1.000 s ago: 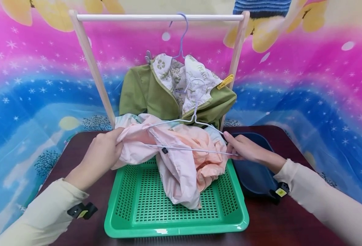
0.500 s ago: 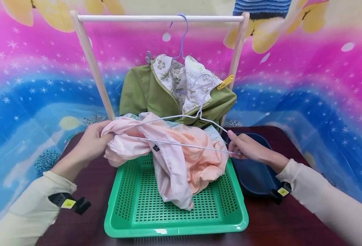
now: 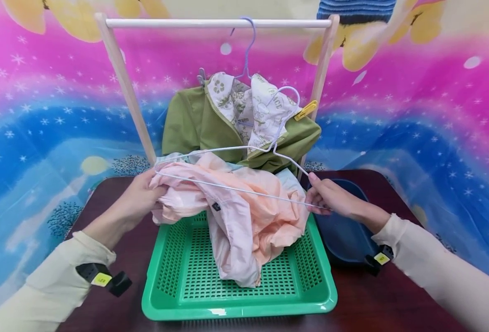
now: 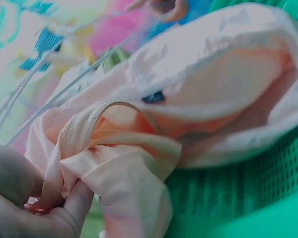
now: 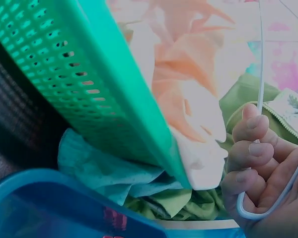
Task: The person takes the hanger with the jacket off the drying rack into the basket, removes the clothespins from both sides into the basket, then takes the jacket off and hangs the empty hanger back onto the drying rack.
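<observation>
One white hanger (image 3: pixel 253 192) stretches between the hands in the head view: the right hand (image 3: pixel 331 198) grips one corner, while the left hand (image 3: pixel 134 198) pinches the edge of a pale pink garment (image 3: pixel 234 207) just beside the other corner. The garment lies over the far part of a green basket (image 3: pixel 238 310), one fold hanging down inside. The basket stands on the dark worktop (image 3: pixel 132 249), with a dark blue tray (image 3: pixel 346 230) just to its right. Behind, a green jacket (image 3: pixel 182 124) hangs from a rack (image 3: pixel 132 97).

In the left wrist view, the fingers hold the garment bunched near a ribbed band (image 4: pixel 78 130).

In the right wrist view, fingers curl round the hanger's bent corner, and teal cloth (image 5: pixel 107 163) shows between basket and tray.
</observation>
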Demonstrator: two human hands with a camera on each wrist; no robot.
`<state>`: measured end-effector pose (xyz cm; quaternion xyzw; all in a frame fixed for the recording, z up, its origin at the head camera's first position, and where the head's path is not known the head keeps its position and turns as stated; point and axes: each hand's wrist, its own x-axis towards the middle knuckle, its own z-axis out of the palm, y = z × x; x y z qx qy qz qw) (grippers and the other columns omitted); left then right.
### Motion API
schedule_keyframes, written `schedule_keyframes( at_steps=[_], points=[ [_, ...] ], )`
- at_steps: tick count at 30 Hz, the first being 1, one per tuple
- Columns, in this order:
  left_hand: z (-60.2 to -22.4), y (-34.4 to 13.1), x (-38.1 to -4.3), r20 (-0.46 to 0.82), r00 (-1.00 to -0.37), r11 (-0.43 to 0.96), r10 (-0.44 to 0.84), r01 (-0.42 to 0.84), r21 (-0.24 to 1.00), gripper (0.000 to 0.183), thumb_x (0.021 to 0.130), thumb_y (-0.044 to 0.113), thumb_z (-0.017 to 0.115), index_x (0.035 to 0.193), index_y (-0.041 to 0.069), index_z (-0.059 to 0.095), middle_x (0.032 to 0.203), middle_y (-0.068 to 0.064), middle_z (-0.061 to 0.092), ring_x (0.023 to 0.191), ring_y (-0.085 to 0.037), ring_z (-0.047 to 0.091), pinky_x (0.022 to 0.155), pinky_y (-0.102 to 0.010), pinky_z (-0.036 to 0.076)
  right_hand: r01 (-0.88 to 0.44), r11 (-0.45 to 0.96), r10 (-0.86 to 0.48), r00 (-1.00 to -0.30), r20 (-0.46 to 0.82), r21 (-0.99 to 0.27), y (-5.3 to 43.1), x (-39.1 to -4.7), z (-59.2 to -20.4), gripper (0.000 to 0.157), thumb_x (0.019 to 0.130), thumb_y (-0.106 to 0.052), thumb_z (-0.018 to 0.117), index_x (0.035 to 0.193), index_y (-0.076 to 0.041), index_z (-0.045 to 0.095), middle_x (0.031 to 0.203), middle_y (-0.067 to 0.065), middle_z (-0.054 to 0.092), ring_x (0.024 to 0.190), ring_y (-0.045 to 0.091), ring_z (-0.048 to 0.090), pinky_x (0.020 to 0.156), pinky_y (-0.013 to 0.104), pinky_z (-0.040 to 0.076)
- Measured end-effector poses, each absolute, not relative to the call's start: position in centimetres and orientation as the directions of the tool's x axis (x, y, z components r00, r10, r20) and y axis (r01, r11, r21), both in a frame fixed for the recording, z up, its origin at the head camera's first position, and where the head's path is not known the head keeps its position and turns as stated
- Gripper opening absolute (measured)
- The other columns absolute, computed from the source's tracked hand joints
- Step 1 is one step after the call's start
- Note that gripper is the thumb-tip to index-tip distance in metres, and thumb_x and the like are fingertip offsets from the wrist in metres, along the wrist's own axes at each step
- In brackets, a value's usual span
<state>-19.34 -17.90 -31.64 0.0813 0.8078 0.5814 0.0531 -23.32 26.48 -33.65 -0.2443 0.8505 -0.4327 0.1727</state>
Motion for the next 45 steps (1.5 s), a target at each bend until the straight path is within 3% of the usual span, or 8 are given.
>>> schedule_keyframes(
  at_steps=[5, 7, 13, 16, 19, 24, 31, 45],
  points=[
    [-32.3, -14.9, -18.4, -0.040, -0.947, 0.278, 0.319, 0.053, 0.959, 0.080, 0.092, -0.012, 0.038, 0.162, 0.016, 0.014, 0.127, -0.025, 0.052, 0.077, -0.018, 0.067, 0.064, -0.040, 0.061, -0.258, 0.500, -0.558, -0.826, -0.080, -0.827, 26.2, -23.2, -33.1, 0.089, 0.109, -0.051, 0.008, 0.082, 0.013, 0.063, 0.059, 0.001, 0.059, 0.045, 0.018, 0.044, 0.046, 0.031, 0.042],
    [-32.7, -13.9, -18.0, -0.039, -0.923, 0.351, 0.382, 0.106, 0.930, 0.087, 0.088, -0.015, 0.038, 0.164, 0.016, 0.007, 0.143, -0.034, 0.041, 0.089, -0.029, 0.067, 0.067, -0.042, 0.060, -0.257, 0.503, -0.557, -0.827, -0.082, -0.826, 26.0, -23.2, -32.9, 0.089, 0.109, -0.052, 0.007, 0.082, 0.013, 0.063, 0.059, 0.000, 0.059, 0.045, 0.017, 0.044, 0.046, 0.031, 0.042],
    [-33.8, -11.0, -16.5, -0.079, -0.840, 0.641, 0.537, 0.345, 0.685, 0.090, 0.084, -0.018, 0.045, 0.163, 0.010, 0.012, 0.163, -0.027, 0.025, 0.119, -0.034, 0.055, 0.091, -0.042, 0.053, -0.245, 0.501, -0.558, -0.825, -0.093, -0.830, 25.8, -23.2, -32.9, 0.089, 0.109, -0.052, 0.007, 0.083, 0.013, 0.063, 0.061, 0.002, 0.059, 0.045, 0.015, 0.044, 0.047, 0.031, 0.042],
    [-34.6, -9.7, -15.7, -0.186, -0.801, 0.747, 0.570, 0.409, 0.525, 0.080, 0.091, -0.007, 0.056, 0.161, 0.018, 0.027, 0.162, -0.028, 0.028, 0.109, -0.036, 0.065, 0.088, -0.048, 0.056, -0.231, 0.506, -0.553, -0.826, -0.107, -0.831, 25.9, -23.2, -32.9, 0.089, 0.109, -0.053, 0.008, 0.083, 0.012, 0.063, 0.061, 0.001, 0.059, 0.046, 0.014, 0.044, 0.047, 0.030, 0.042],
    [-35.3, -8.7, -15.1, -0.307, -0.774, 0.822, 0.553, 0.447, 0.353, 0.071, 0.094, 0.016, 0.068, 0.157, 0.030, 0.037, 0.164, -0.026, 0.026, 0.121, -0.039, 0.063, 0.088, -0.048, 0.055, -0.221, 0.511, -0.552, -0.825, -0.120, -0.830, 25.9, -23.2, -33.0, 0.089, 0.109, -0.053, 0.008, 0.083, 0.011, 0.063, 0.061, 0.001, 0.059, 0.046, 0.014, 0.044, 0.047, 0.030, 0.042],
    [-36.6, -7.8, -15.4, -0.455, -0.716, 0.845, 0.530, 0.490, 0.214, 0.072, 0.091, 0.036, 0.073, 0.155, 0.038, 0.039, 0.164, -0.011, 0.034, 0.136, -0.028, 0.054, 0.107, -0.046, 0.048, -0.211, 0.517, -0.550, -0.825, -0.132, -0.830, 25.8, -23.1, -32.8, 0.088, 0.109, -0.053, 0.009, 0.083, 0.011, 0.063, 0.063, 0.002, 0.059, 0.046, 0.015, 0.044, 0.048, 0.030, 0.042],
    [-37.5, -6.9, -16.9, -0.559, -0.638, 0.828, 0.530, 0.531, 0.180, 0.063, 0.091, 0.033, 0.072, 0.149, 0.033, 0.048, 0.145, 0.007, 0.059, 0.130, -0.013, 0.057, 0.113, -0.037, 0.043, -0.199, 0.540, -0.548, -0.821, -0.162, -0.818, 25.4, -23.4, -33.0, 0.088, 0.109, -0.053, 0.009, 0.085, 0.010, 0.064, 0.065, 0.002, 0.060, 0.047, 0.010, 0.044, 0.047, 0.030, 0.041],
    [-38.5, -5.5, -17.8, -0.615, -0.638, 0.830, 0.464, 0.556, 0.050, 0.056, 0.092, 0.038, 0.072, 0.144, 0.038, 0.053, 0.144, 0.006, 0.059, 0.134, -0.013, 0.053, 0.112, -0.034, 0.042, -0.190, 0.559, -0.544, -0.819, -0.184, -0.807, 25.1, -23.6, -33.1, 0.087, 0.109, -0.053, 0.012, 0.087, 0.009, 0.067, 0.067, 0.010, 0.063, 0.045, 0.010, 0.045, 0.045, 0.030, 0.041]
  ],
)
